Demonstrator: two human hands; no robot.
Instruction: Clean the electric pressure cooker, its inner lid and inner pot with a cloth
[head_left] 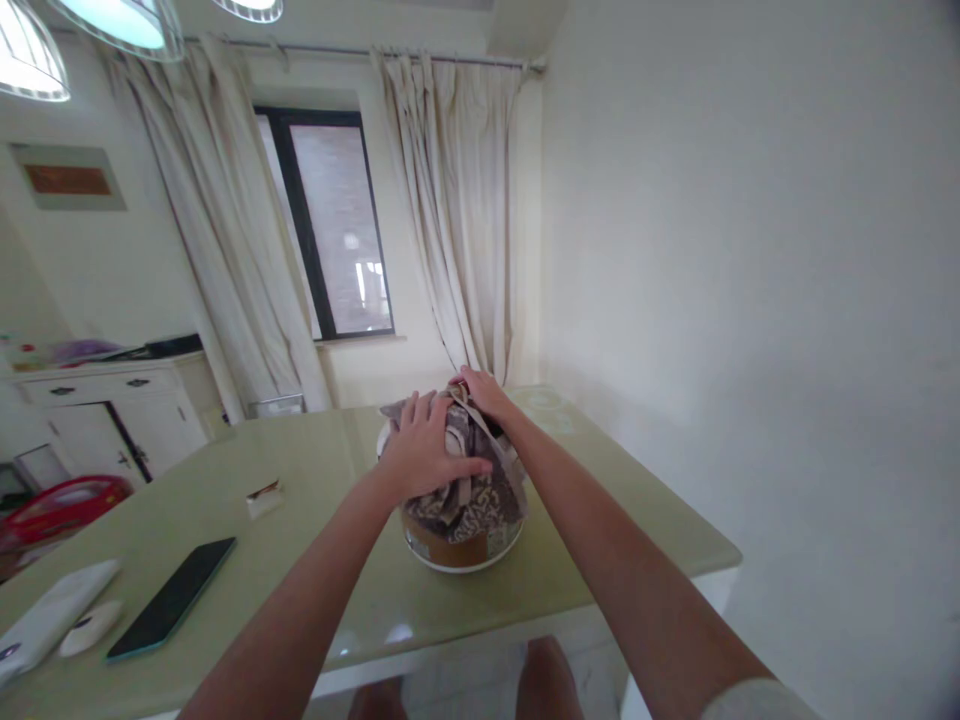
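A crumpled grey-brown patterned cloth (491, 500) is bunched over a round container (448, 550) with a brown band and a white rim at its base, standing on the table. Across the near left side of the cloth lies my left hand (421, 450), its fingers spread and its thumb pointing right. My right hand (486, 393) is at the far top of the bundle, its fingers curled on the cloth beside a pale strip. Its fingertips are partly hidden. What lies under the cloth cannot be seen.
The pale green table (345, 540) carries a dark phone (174, 598), a white slab-like device (56, 612), a small white rounded case (91, 628) and a small packet (264, 497). A red basket (67, 508) is beyond its left edge. A wall (750, 300) borders the right side.
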